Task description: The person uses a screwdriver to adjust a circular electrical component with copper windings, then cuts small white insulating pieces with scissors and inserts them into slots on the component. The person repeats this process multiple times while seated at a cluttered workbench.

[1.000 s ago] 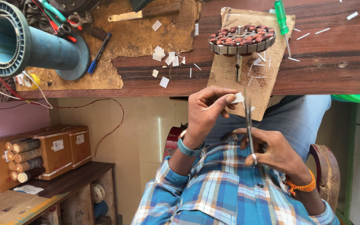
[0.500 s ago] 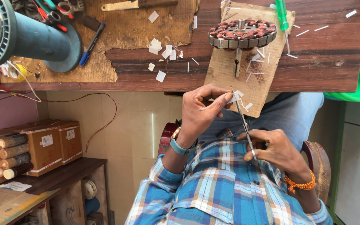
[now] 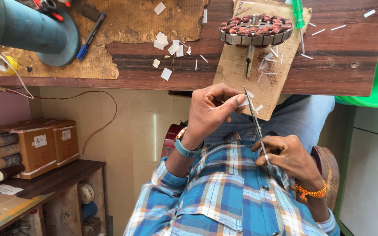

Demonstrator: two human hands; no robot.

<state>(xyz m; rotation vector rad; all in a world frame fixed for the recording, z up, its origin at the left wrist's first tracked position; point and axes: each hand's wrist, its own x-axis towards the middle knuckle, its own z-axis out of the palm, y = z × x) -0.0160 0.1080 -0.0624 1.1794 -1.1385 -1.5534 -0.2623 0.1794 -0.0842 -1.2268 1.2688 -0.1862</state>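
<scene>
Hands — left [image 3: 211,111] pinching paper slip [image 3: 244,101], right [image 3: 287,157] gripping scissors [image 3: 255,122] — handles hidden by fingers.

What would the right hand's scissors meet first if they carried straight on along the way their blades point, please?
Probably the small white paper piece pinched in the left hand: the scissors held by the right hand point at it. Beyond lies the cardboard sheet on the bench, though depth is unclear.

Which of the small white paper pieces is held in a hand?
The piece pinched by the left hand, against the scissors that the right hand holds. All others lie loose on the wooden table and cardboard.
</scene>
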